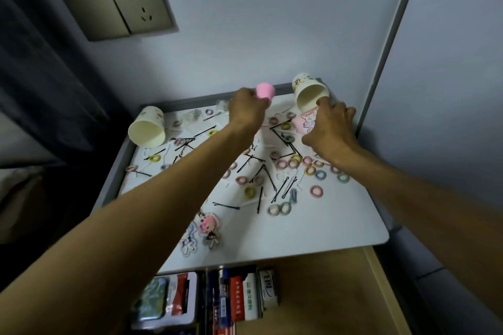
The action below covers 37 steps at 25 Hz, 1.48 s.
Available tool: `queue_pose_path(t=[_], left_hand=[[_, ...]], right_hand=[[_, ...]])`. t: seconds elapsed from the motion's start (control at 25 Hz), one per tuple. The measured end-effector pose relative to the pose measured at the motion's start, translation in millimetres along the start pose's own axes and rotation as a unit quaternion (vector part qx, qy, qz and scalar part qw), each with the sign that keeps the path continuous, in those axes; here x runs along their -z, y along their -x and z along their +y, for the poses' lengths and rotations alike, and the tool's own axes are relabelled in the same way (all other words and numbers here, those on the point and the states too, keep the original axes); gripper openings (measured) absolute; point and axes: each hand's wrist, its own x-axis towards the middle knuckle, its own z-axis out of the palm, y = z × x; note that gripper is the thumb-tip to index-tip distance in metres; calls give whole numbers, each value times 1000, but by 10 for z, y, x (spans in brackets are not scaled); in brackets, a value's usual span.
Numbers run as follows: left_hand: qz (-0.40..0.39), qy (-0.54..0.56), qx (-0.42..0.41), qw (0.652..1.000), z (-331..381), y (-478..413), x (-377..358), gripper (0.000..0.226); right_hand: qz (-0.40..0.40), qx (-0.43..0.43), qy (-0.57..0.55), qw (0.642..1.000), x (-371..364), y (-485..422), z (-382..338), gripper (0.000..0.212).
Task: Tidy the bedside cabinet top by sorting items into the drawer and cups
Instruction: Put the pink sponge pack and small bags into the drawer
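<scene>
Head view: a pink pompom (265, 91) is gripped in the curled fingers of the left hand (246, 109) and held up just left of the right paper cup (309, 92), at the back of the cabinet top (340, 215). The pompom is roundish and no long axis can be made out; it juts from the fist toward the cup. The cup is seen tipped, mouth turned toward the viewer and base toward the wall, so its long axis runs back to front. The right hand (330, 128) is laid just in front of the cup, one fingertip at the rim, over a pink picture card (306, 121); whether anything is held by it cannot be told.

The step in hand is judged to be the sorting of the pompom into the cup, with most of the job left. For the next move, the cup's mouth would need to be steadied and the pompom brought over it and released.

Hair ties (315, 191) and black hairpins (226, 205) are scattered in front and left of the cup. A second paper cup (148, 128) is seen well to its left, likewise mouth forward. The open drawer (313, 294), boxes inside, is seen well in front.
</scene>
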Motion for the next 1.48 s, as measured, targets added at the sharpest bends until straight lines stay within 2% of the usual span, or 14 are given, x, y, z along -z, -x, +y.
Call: queue_pose_path(t=[0.12, 0.28, 0.36, 0.44, 0.56, 0.64, 0.72, 0.8, 0.92, 1.16, 1.24, 1.32, 1.4, 1.48], left_hand=[[-30, 192, 90, 977, -37, 606, 426, 16], [-103, 447, 165, 873, -92, 1319, 795, 23], [-156, 504, 176, 831, -110, 1634, 956, 43], [-194, 507, 175, 822, -101, 1875, 1075, 51], [-181, 482, 173, 839, -97, 2131, 1209, 40], [-158, 459, 190, 854, -159, 2213, 1294, 32], [-152, 443, 207, 859, -258, 2253, 1378, 30], [-160, 427, 217, 863, -334, 2280, 1434, 31], [-191, 363, 206, 889, -380, 2305, 1442, 26], [-223, 257, 154, 928, -381, 2268, 1408, 23], [-177, 135, 86, 971, -429, 2243, 1424, 19], [-115, 24, 4, 993, -486, 2236, 1483, 23], [-114, -29, -72, 991, -548, 2230, 1527, 32], [-174, -47, -110, 977, -555, 2256, 1542, 37]], right_hand=[[11, 41, -56, 997, 166, 144, -76, 84], [21, 84, -137, 987, 522, 571, -279, 82], [-25, 76, -189, 979, 694, 967, -379, 85], [-53, 108, -166, 979, 769, 1420, -454, 86], [-85, 145, -186, 968, 786, 1891, -529, 78], [-164, 84, -301, 936, 831, 1970, -540, 63], [-257, 10, -406, 877, 849, 1993, -544, 42], [-304, -24, -420, 855, 776, 2012, -530, 31], [-350, -44, -419, 837, 662, 2018, -555, 30], [-356, -42, -412, 837, 664, 1945, -538, 41], [-335, -37, -382, 861, 681, 1907, -493, 45], [-331, -12, -337, 881, 691, 1893, -451, 48], [-357, 21, -301, 884, 685, 1914, -436, 51], [-392, 41, -289, 873, 677, 1943, -440, 54]])
